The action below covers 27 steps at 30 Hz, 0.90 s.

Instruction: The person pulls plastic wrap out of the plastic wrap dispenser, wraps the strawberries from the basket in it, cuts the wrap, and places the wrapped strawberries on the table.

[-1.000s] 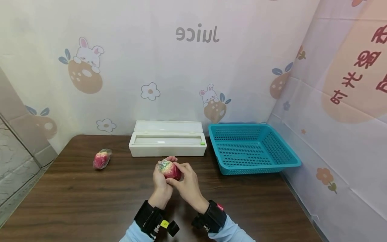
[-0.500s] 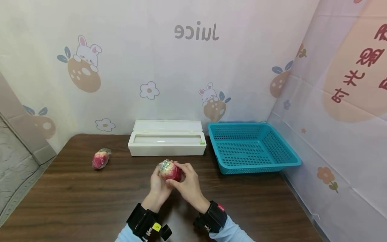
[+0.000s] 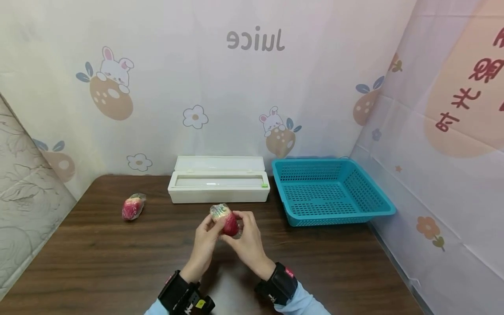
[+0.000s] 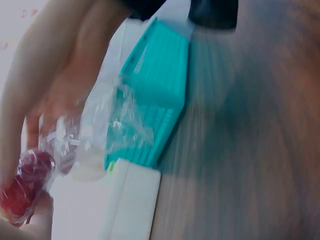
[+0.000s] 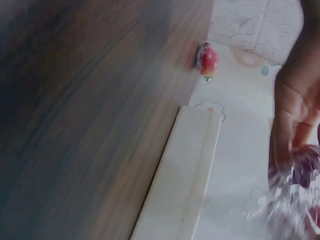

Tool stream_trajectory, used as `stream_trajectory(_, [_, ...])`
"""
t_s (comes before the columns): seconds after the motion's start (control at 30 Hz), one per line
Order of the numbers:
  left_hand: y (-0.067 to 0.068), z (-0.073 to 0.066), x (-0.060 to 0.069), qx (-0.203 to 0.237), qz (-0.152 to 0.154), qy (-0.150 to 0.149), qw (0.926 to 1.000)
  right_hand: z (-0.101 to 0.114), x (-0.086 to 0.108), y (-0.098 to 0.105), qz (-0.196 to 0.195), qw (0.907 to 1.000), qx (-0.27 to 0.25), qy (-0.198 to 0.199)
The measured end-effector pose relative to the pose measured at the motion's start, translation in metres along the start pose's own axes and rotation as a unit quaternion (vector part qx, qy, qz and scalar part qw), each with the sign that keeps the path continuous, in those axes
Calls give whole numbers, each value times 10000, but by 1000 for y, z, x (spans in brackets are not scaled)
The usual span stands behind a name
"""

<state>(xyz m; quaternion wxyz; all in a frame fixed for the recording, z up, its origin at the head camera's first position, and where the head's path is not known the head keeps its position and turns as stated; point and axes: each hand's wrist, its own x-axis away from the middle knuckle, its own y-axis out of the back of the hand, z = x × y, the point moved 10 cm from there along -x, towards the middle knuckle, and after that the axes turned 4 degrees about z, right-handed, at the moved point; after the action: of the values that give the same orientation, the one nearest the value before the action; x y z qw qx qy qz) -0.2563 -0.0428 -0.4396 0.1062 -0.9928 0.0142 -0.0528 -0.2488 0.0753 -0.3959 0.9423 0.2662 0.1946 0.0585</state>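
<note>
A red fruit with a pale yellow top (image 3: pixel 227 222), its exact kind unclear, is held above the table, wrapped in clear plastic wrap. My left hand (image 3: pixel 202 247) grips it from the left, thumb across its near side. At its right end the thumb and fingers of my right hand (image 3: pixel 250 247) close around the plastic wrap. Loose plastic wrap (image 4: pixel 125 120) trails from the fruit in the left wrist view. A second wrapped red fruit (image 3: pixel 133 207) lies on the table at the left. Fingertips of both hands are partly hidden.
Behind the hands stands a white wrap dispenser box (image 3: pixel 218 195) with its lid raised. A blue-green plastic basket (image 3: pixel 338 218) sits to its right. The brown table (image 3: pixel 118 262) ends at a printed backdrop.
My left hand has turned from cupping the fruit underneath to gripping its side, and the fruit now stands more upright. The right hand has stayed at the fruit's right end.
</note>
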Motion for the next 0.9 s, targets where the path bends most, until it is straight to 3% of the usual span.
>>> stream_trajectory(0.07, [6, -1, -3, -19, 50, 123, 9999, -11, 2, -9, 667, 9948, -646, -419])
stream_trajectory(0.1, [10, -3, -4, -77, 76, 173, 9998, -17, 4, -15, 1071, 9863, -1048, -691])
stream_trajectory(0.17, [15, -7, -7, -129, 177, 213, 9995, -29, 11, -30, 1932, 9532, -1906, -1332])
stream_trajectory(0.27, [20, -15, -12, -235, 354, 260, 9988, -33, 24, -50, 3021, 8946, -2744, -1821])
stream_trajectory(0.33, [21, -18, -14, -272, 492, 284, 9980, -32, 31, -58, 3435, 8681, -3041, -1892])
stream_trajectory(0.37, [21, -20, -15, -287, 561, 302, 9976, -30, 32, -60, 3532, 8629, -3121, -1826])
stream_trajectory(0.4, [20, -20, -15, -289, 618, 331, 9971, -28, 34, -63, 3601, 8611, -3133, -1750])
stream_trajectory(0.47, [20, -22, -16, -334, 696, 350, 9964, -27, 35, -66, 3627, 8666, -3007, -1647])
stream_trajectory(0.63, [21, -24, -14, -370, 708, 378, 9961, -26, 36, -72, 3551, 9005, -2177, -1249])
stream_trajectory(0.77, [19, -24, -11, -307, 737, 437, 9958, -27, 33, -74, 3452, 9195, -1628, -936])
stream_trajectory(0.83, [17, -23, -9, -294, 809, 481, 9951, -30, 31, -75, 3446, 9207, -1581, -931])
stream_trajectory(0.9, [15, -23, -8, -264, 857, 459, 9949, -38, 31, -76, 3494, 9116, -1799, -1208])
